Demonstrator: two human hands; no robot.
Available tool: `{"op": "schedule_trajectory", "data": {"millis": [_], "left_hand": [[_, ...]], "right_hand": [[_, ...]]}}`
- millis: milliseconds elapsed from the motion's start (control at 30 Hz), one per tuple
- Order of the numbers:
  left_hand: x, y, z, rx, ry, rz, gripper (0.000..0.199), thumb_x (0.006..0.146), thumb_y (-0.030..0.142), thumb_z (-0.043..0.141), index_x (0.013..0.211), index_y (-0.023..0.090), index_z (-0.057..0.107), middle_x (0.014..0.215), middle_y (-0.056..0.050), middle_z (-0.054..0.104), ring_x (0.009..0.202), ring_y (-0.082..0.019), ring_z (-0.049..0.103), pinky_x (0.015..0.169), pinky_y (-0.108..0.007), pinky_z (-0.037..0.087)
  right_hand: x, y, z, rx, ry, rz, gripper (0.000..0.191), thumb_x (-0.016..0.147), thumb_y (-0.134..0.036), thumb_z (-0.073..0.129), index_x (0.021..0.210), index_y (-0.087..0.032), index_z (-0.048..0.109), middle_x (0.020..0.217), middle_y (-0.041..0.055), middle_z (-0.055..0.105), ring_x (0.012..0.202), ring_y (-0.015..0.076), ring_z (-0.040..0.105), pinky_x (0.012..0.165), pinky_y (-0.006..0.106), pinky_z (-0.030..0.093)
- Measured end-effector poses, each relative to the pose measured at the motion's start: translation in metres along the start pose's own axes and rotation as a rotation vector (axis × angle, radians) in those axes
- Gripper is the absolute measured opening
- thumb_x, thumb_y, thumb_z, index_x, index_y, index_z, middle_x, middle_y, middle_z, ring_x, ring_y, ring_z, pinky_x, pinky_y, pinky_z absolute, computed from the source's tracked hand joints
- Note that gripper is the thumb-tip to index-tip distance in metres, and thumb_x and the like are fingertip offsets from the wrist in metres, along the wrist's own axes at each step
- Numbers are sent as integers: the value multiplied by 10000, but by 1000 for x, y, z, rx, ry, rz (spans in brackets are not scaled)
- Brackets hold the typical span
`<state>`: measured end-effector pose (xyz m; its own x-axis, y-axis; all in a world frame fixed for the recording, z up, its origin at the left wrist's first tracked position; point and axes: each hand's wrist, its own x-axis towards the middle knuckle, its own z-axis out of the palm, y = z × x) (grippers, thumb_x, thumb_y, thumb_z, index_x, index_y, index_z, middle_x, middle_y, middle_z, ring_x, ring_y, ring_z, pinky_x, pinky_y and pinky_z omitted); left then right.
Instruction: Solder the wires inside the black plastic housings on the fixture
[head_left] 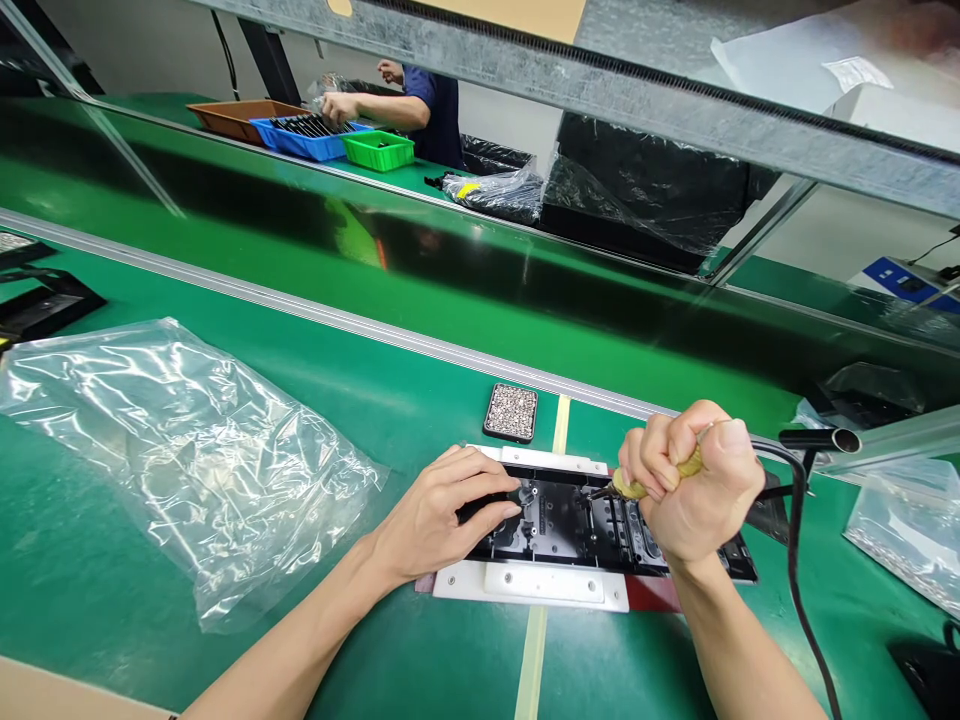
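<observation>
The green workbench (150, 560) is wide, w/ a big clear plastic bag (172, 450) lying flat on the left. In front of the person sits a white fixture (532, 585), and a black plastic part (562, 520) lies in it. The right hand (694, 490) is closed in a fist around a yellow-handled tool (645, 482), tip down on the black part. The left hand (442, 515) presses flat on the part's left end, fingers relaxed, gripping nothing. Just behind is a small tray of screws (511, 411).

Black plastic panel (570, 525) flat in white fixture (525, 585) on green bench; yellow-handled tool (660, 475) tip-down on it
</observation>
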<state>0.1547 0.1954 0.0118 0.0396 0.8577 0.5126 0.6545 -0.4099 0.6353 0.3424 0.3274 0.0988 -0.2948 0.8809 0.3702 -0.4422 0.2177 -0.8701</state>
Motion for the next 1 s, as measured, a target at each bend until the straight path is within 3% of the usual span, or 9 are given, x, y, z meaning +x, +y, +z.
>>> {"op": "schedule_trajectory", "data": {"millis": [1000], "left_hand": [[1,-1,-1,7,-9,-2,146,1000,224,661,1142,198,681,1047,-25,708,959,-167,637,860,-346,419]], "right_hand": [[-1,0,0,8,3,16,390,943,-399,551,623,-203,444,443,-73,316,352,71,255,335,213,312]]}}
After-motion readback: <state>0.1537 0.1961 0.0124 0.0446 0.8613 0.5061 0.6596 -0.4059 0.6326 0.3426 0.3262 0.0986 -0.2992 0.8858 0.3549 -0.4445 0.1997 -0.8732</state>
